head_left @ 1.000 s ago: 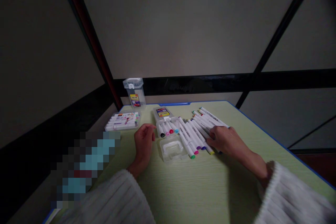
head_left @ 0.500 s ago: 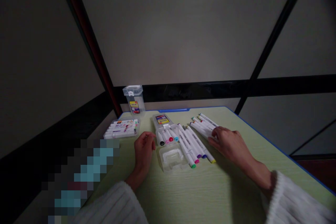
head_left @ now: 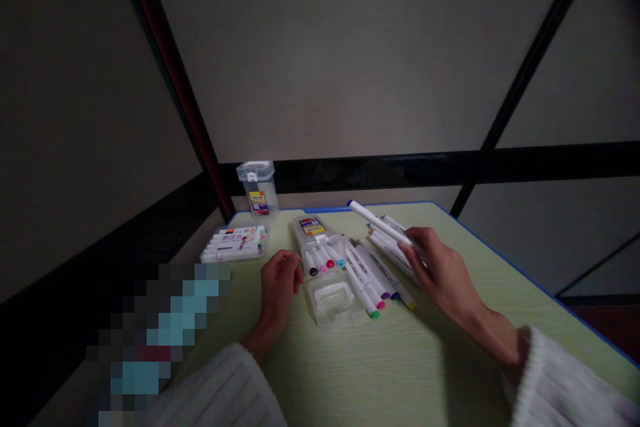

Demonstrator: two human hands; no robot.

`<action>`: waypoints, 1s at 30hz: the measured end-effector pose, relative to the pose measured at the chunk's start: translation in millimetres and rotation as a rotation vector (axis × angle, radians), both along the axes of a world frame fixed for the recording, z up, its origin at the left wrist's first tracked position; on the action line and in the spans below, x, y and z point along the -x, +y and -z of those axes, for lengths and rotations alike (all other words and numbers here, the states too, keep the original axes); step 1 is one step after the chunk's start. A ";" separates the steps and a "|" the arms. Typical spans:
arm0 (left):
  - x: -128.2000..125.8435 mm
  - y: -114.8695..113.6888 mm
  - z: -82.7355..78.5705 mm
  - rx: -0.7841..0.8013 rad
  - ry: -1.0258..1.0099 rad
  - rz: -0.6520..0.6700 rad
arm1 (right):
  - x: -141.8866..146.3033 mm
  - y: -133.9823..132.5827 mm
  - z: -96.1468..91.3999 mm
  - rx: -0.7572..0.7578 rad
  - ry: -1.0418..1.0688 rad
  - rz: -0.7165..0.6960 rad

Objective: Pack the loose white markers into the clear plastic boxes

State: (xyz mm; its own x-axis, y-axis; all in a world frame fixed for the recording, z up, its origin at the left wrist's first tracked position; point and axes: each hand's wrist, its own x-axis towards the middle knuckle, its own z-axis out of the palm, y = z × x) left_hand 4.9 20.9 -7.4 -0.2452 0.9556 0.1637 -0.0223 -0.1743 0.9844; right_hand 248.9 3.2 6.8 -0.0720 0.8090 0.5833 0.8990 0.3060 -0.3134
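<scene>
A white marker (head_left: 380, 221) with a dark blue end is pinched in my right hand (head_left: 440, 270), raised and tilted above the other markers. Below it lie several white markers (head_left: 393, 250), and a second group of markers (head_left: 373, 273) with green, pink, purple, blue and yellow ends lies left of them. My left hand (head_left: 281, 277) is loosely curled on the table, with nothing seen in it. Beside it, a clear plastic marker box (head_left: 311, 230) lies on its side, holding several markers with black, pink, red and light blue ends. Its open lid (head_left: 334, 300) rests toward me.
A closed clear box (head_left: 260, 190) stands upright at the table's back left corner. In front of it lies a flat case of markers (head_left: 235, 243). The pale green table (head_left: 380, 373) has a blue edge, with wall panels behind. A pixelated patch covers the lower left.
My right hand has lifted one white marker off the right-hand group, its blue end pointing up and left. The left hand stays beside the box. The view has shifted slightly.
</scene>
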 end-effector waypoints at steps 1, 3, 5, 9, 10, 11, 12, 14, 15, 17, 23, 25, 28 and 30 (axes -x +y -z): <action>0.1 -0.1 -0.2 -0.002 -0.002 -0.001 | 0.6 -0.5 0.7 -0.038 0.010 -0.042; -0.1 -0.4 -0.7 -0.009 -0.006 -0.007 | 1.2 -1.2 2.9 -0.095 -0.007 -0.125; -0.3 -0.9 -1.3 -0.022 -0.013 -0.018 | 1.3 -1.3 5.2 -0.121 -0.058 -0.193; -0.1 -3.0 -2.8 -0.060 -0.026 -0.046 | 1.9 -2.4 7.4 -0.138 -0.145 -0.285; 0.1 -4.0 -3.3 -0.068 -0.028 -0.050 | 2.4 -3.0 7.2 -0.141 -0.161 -0.310; 0.3 -5.0 -3.9 -0.078 -0.030 -0.049 | 3.0 -3.7 6.8 -0.145 -0.177 -0.339; 0.3 -6.3 -4.6 -0.092 -0.031 -0.041 | 3.7 -4.5 6.2 -0.148 -0.194 -0.369; 0.0 -9.2 -5.8 -0.125 -0.032 -0.013 | 5.4 -6.0 4.7 -0.148 -0.225 -0.417; -0.4 -10.7 -6.2 -0.142 -0.030 0.006 | 6.4 -6.6 3.9 -0.146 -0.236 -0.435; -1.4 -13.4 -6.8 -0.162 -0.021 0.046 | 8.6 -7.6 2.5 -0.140 -0.250 -0.463; -4.1 -16.1 -4.4 -0.150 0.011 0.185 | 14.0 -8.5 0.9 -0.152 -0.273 -0.519; -4.7 -15.9 -3.3 -0.145 0.014 0.216 | 14.6 -8.5 1.8 -0.156 -0.283 -0.538; -5.7 -15.7 -2.3 -0.116 0.031 0.241 | 14.3 -8.1 3.8 -0.172 -0.303 -0.546; -6.3 -15.7 -2.0 -0.104 0.039 0.249 | 13.5 -7.8 4.6 -0.189 -0.308 -0.528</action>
State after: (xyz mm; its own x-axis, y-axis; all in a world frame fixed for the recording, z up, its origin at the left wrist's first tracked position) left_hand 11.2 5.2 -5.4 0.0039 0.9633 0.2684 -0.0396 -0.2680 0.9626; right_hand 235.4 -4.6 2.1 -0.6198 0.5041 0.6014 0.6521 0.7572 0.0373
